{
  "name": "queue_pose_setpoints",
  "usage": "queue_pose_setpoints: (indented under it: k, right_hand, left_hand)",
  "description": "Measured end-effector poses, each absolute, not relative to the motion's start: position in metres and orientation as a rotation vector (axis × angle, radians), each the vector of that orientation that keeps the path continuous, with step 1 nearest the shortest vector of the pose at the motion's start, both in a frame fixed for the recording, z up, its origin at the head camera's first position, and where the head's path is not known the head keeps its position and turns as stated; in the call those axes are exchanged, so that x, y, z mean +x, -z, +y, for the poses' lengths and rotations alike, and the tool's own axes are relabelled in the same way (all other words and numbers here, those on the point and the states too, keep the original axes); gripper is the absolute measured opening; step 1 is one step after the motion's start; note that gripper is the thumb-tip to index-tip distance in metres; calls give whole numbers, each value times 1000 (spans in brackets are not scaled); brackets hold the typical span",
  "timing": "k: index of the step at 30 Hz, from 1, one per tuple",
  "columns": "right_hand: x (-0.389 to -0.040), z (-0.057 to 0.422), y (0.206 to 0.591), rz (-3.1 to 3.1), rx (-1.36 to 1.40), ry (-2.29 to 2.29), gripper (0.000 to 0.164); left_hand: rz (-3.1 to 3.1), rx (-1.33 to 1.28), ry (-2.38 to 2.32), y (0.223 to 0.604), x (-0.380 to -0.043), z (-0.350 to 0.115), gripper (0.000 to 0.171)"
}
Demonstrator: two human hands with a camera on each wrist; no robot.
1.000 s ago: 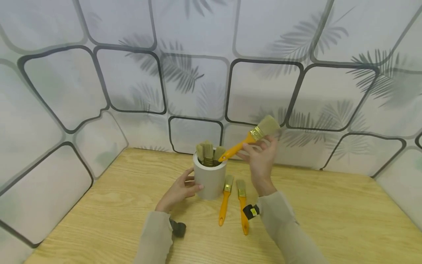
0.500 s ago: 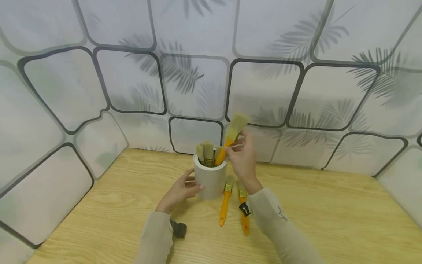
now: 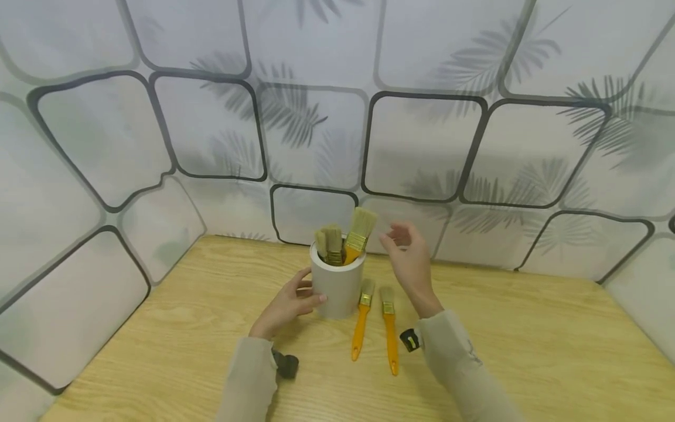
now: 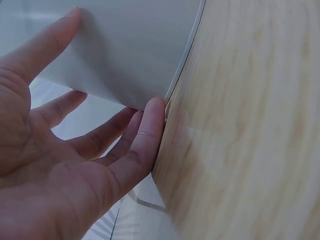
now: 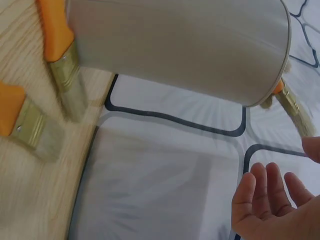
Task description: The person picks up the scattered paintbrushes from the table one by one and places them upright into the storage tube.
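Note:
A white cylindrical pot (image 3: pixel 337 293) stands upright on the wooden table, with several bristle paintbrushes (image 3: pixel 332 240) poking out of its top, bristles up. One wide paintbrush (image 3: pixel 361 227) leans to the right inside it, rising above the others. My left hand (image 3: pixel 287 305) holds the pot's left side, thumb (image 4: pixel 55 37) in front and fingers round the back near its base. Right of the pot, my right hand (image 3: pixel 411 261) is raised with loosely bent fingers and nothing in them; the right wrist view shows its palm (image 5: pixel 285 225) apart from the leaning brush.
Two orange-handled paintbrushes lie on the table right of the pot, a nearer-in brush (image 3: pixel 361 325) and an outer brush (image 3: pixel 390 337), bristles toward the wall. A patterned white wall covering (image 3: pixel 416 146) rises behind the table (image 3: pixel 527 340) and along its left side.
My right hand has lowered the wide paintbrush handle-first into the pot, let go of it and drawn back to the right. The left hand has stayed on the pot.

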State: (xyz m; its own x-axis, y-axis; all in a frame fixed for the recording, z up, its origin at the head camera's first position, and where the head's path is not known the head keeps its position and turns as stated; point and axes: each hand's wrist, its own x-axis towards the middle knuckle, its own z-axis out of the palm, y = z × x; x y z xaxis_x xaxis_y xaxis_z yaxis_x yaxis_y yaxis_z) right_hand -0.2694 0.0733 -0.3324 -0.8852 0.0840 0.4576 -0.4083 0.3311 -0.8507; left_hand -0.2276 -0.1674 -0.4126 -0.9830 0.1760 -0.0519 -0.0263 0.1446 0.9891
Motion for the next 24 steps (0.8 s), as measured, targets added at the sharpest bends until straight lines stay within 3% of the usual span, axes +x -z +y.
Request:
queue_pose_setpoints:
  k: [7,24]
  right_hand:
    - [-266,79,336,-2205,357,-1529,17]
    - [-254,55,330,-2266,775,-1541,9]
  left_hand:
    - [2248,167,-1951,412,-227,-167,77]
    - [2245,160,-1950,413,-230,-168,78]
